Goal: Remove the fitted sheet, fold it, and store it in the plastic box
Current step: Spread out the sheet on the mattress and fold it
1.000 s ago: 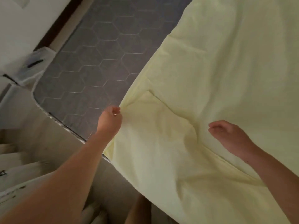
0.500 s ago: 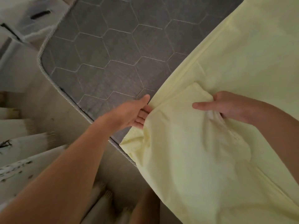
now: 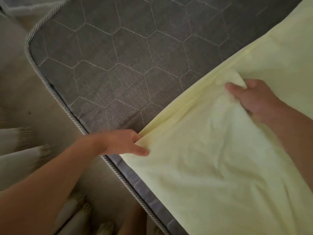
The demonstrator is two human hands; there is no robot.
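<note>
The pale yellow fitted sheet (image 3: 220, 158) covers the right half of the view, peeled back off the grey quilted mattress (image 3: 118, 65). Its folded edge runs diagonally from lower left to upper right. My left hand (image 3: 125, 143) pinches that edge near the mattress's corded border. Farther up the same edge, my right hand (image 3: 250, 97) grips a bunched fold of the sheet, thumb on top. The plastic box is not in view.
The mattress's rounded corner with striped cord piping (image 3: 42, 78) sits at the left. Beyond it lies pale floor with fringed white cloth (image 3: 20, 160) at the lower left.
Both hands have moved along the sheet's edge and closed on it. More bare mattress shows as the view shifts down and closer.
</note>
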